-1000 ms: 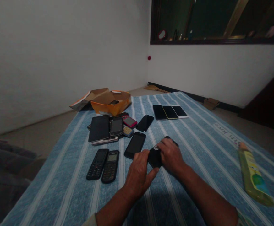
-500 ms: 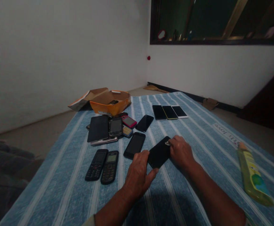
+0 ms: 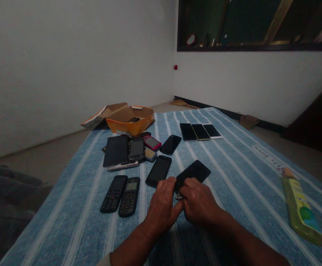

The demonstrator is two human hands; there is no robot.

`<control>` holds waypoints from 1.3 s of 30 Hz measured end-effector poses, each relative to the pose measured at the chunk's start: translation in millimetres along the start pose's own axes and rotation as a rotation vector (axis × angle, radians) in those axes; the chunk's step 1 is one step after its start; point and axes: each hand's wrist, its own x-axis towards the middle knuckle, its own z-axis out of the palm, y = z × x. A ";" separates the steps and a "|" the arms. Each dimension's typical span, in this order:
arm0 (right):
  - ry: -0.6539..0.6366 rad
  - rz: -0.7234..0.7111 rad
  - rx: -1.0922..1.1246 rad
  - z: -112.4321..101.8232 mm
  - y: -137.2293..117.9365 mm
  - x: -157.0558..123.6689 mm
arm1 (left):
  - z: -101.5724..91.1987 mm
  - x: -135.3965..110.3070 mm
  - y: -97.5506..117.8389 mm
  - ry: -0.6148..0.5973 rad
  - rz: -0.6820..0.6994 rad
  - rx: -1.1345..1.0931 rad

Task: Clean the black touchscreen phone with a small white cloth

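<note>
A black smartphone (image 3: pixel 194 171) lies face up at a slant on the striped cloth. My left hand (image 3: pixel 162 207) grips its near left end, thumb and fingers around the edge. Closed fingers of my right hand (image 3: pixel 199 201) press down on the phone's near end, close to my left thumb. Out from under them shows a bit of a small whitish wad (image 3: pixel 178 197), maybe tissue or cloth; most of it is hidden. Just left of the held phone is another dark smartphone (image 3: pixel 158 170). Two black keypad phones (image 3: pixel 129 196) lie side by side left of my left hand.
An open orange cardboard box (image 3: pixel 130 125) stands at the far left. Before it is a pile of phones (image 3: pixel 136 148) with a dark flat case (image 3: pixel 116 150). Three smartphones (image 3: pixel 201 132) lie in a row at the far right. A yellow-green bottle (image 3: pixel 302 210) lies near the right edge.
My right hand has moved from the phone's far right corner down to its near end, carrying the whitish wad along. My left hand keeps its hold, almost unmoved.
</note>
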 end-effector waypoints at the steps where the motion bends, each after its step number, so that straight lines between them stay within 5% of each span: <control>1: -0.022 0.013 0.002 -2.6 1.4 -0.2 | -0.5 0.3 0.5 -0.006 -0.009 -0.001; 8: -0.095 0.025 0.026 -14.6 8.5 -0.9 | -1.1 0.2 2.1 -0.035 -0.031 -0.006; 18: 0.108 -0.151 0.145 16.3 -0.7 4.9 | -3.2 1.0 3.6 -0.020 -0.029 -0.054; 27: -0.064 -0.131 0.025 -0.2 -4.1 -1.2 | -6.8 0.3 8.4 -0.053 -0.055 -0.074; 39: 0.123 -0.210 0.033 18.0 -17.1 22.7 | -0.1 -8.1 -6.6 -0.031 -0.080 -0.151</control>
